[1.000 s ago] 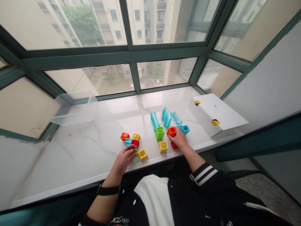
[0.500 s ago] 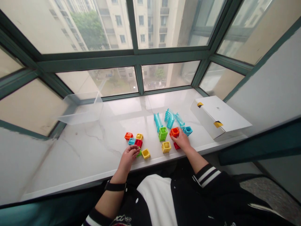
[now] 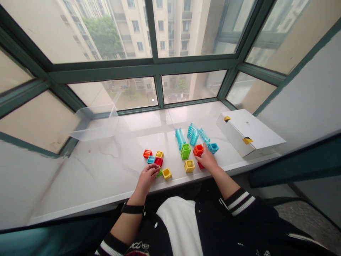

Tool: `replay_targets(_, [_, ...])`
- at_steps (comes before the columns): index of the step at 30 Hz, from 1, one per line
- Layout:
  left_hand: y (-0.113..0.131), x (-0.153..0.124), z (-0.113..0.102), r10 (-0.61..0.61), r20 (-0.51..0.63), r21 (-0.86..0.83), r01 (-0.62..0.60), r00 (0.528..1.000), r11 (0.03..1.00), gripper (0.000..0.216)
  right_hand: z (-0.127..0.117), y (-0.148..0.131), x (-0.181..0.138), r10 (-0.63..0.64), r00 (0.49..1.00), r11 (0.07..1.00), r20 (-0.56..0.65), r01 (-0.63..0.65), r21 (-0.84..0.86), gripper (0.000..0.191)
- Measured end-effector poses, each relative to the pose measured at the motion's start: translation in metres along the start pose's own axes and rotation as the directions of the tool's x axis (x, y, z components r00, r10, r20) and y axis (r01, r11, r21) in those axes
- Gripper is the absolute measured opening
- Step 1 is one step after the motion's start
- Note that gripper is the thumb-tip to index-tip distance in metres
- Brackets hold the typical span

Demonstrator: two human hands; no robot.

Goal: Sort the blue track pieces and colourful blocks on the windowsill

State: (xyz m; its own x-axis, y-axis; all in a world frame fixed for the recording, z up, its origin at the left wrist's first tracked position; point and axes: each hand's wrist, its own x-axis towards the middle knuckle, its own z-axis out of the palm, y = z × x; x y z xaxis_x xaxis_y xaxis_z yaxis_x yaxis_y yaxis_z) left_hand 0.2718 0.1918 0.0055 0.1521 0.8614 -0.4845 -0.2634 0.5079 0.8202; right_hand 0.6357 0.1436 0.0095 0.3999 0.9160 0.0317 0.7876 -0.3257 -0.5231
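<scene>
- Head view: on the white sill (image 3: 114, 177), a dragging wrist could sweep things off, since several lie near the front edge.
- Right hand (image 3: 209, 160): thumb and forefinger spread around the orange block (image 3: 198, 149), just left of the palm; whether they pinch it cannot be told. A slip could bump the red block (image 3: 200, 165) beside the thumb.
- Left hand (image 3: 146, 177): fingers curled over the half-hidden green block (image 3: 160, 173); their grip is hidden.
- Yellow block (image 3: 167, 174): just right of the left fingertips.

Green-framed windows (image 3: 197, 64) enclose the glossy, grey-veined white worktop (image 3: 80, 188), which reflects daylight. Pale wall (image 3: 314, 92) at right shows a ragged edge. Outside stand a building (image 3: 173, 30) and tree (image 3: 103, 37).
</scene>
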Motion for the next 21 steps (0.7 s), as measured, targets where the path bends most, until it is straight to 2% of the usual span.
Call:
replay_targets(3, [0.0, -0.001, 0.001, 0.01, 0.006, 0.008, -0.01, 1.0, 1.0, 0.031, -0.014, -0.003, -0.009, 0.012, 0.999, 0.999, 0.036, -0.011, -0.039, 0.092])
replay_targets(7, [0.001, -0.002, 0.002, 0.008, 0.016, 0.024, -0.009, 1.0, 1.0, 0.033, -0.046, -0.02, -0.019, -0.008, 1.0, 1.0, -0.021, 0.007, -0.029, 0.079])
replay_targets(10, [0.003, -0.004, 0.003, 0.007, 0.015, 0.017, -0.007, 1.0, 1.0, 0.034, -0.071, -0.043, -0.026, -0.142, 0.985, 0.986, -0.098, 0.15, 0.075, 0.064])
replay_targets(13, [0.004, -0.007, 0.004, 0.018, 0.014, -0.008, -0.018, 1.0, 1.0, 0.035, -0.085, -0.067, -0.037, -0.307, 0.932, 0.927, -0.193, 0.339, 0.163, 0.046])
replay_targets(15, [0.005, -0.01, 0.004, 0.039, 0.035, -0.015, -0.038, 0.999, 0.999, 0.038, -0.085, -0.081, -0.045, -0.381, 0.899, 0.882, -0.214, 0.423, 0.208, 0.036])
replay_targets(17, [0.008, -0.014, 0.003, 0.087, 0.07, 0.004, -0.087, 0.994, 0.996, 0.041, -0.077, -0.094, -0.053, -0.455, 0.872, 0.834, -0.183, 0.489, 0.256, 0.03])
replay_targets(19, [0.011, -0.018, 0.002, 0.166, 0.092, 0.072, -0.173, 0.982, 0.982, 0.04, -0.063, -0.106, -0.061, -0.54, 0.835, 0.784, -0.106, 0.545, 0.296, 0.028])
replay_targets(21, [0.016, -0.022, 0.001, 0.276, 0.102, 0.212, -0.292, 0.956, 0.933, 0.035, -0.045, -0.118, -0.067, -0.613, 0.79, 0.75, 0.001, 0.582, 0.315, 0.031])
